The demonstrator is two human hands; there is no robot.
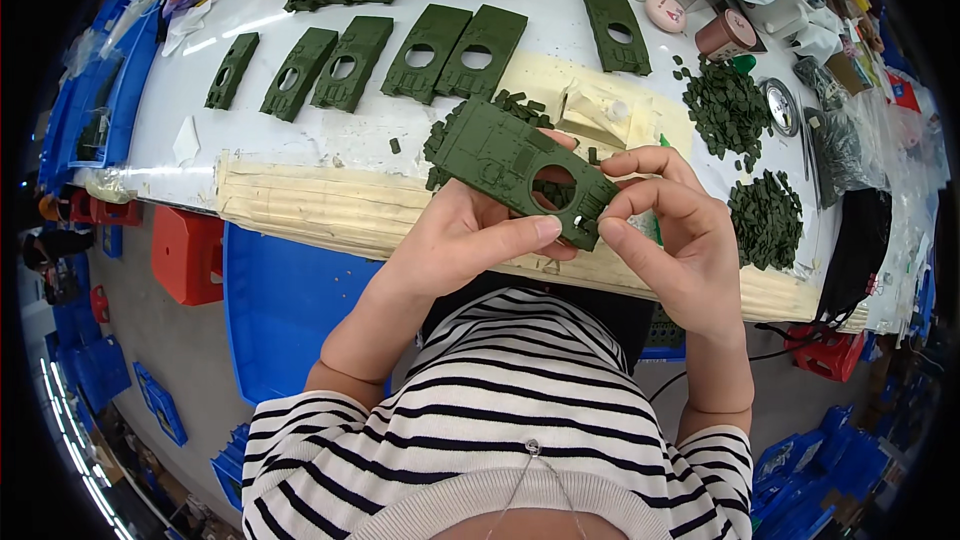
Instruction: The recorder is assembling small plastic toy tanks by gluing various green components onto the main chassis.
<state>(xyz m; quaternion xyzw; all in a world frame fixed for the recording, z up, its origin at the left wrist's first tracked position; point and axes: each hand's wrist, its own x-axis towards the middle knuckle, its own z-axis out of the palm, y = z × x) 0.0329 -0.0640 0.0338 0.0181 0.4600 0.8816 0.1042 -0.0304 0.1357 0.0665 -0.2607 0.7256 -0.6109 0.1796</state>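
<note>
A dark green plastic model tank hull (490, 155) with a round hole is held tilted above the table's near edge. My left hand (450, 245) grips it from below, with the thumb on its near side beside the hole. At the hull's right end, my right hand (695, 240) has its thumb and index finger closed together against the corner. Whatever lies between those fingertips is too small or hidden to make out. Beneath the hull, a pile of small green pieces (438, 155) is partly covered.
Several similar hulls (420, 55) stand in a row, with more stacked behind. Two heaps of small green pieces (735, 110) lie to the right. A cream-coloured block (597, 112) sits beyond my hands, near a brown cup (727, 35). Below the table are a blue bin (290, 310) and a red stool (187, 255).
</note>
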